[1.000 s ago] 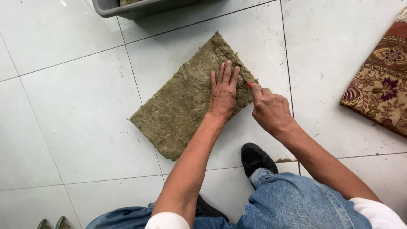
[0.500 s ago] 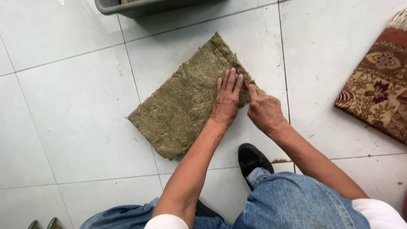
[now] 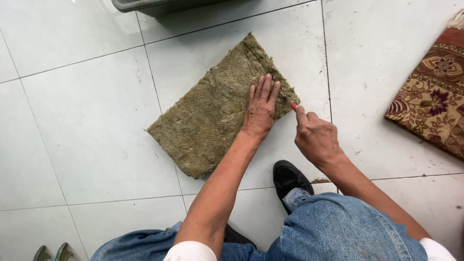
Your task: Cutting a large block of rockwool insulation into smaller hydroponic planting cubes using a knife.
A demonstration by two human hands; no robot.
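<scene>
A rectangular slab of olive-brown fibrous insulation (image 3: pixel 212 111) lies at an angle on the white tiled floor. My left hand (image 3: pixel 261 108) presses flat on its right part, fingers spread slightly. My right hand (image 3: pixel 316 135) is closed around a small tool with a red tip (image 3: pixel 293 106), most of it hidden in the fist. The red tip touches the slab's right edge, just beside my left fingers.
A patterned red and gold rug (image 3: pixel 432 96) lies at the right. A grey bin (image 3: pixel 159 5) stands at the top edge. My black shoe (image 3: pixel 289 179) and jeans-clad knees (image 3: pixel 338 227) fill the bottom. Sandal tips (image 3: pixel 50 253) show at bottom left.
My right hand has slid a little down along the slab's right edge toward me. My left hand stays pressed on the slab.
</scene>
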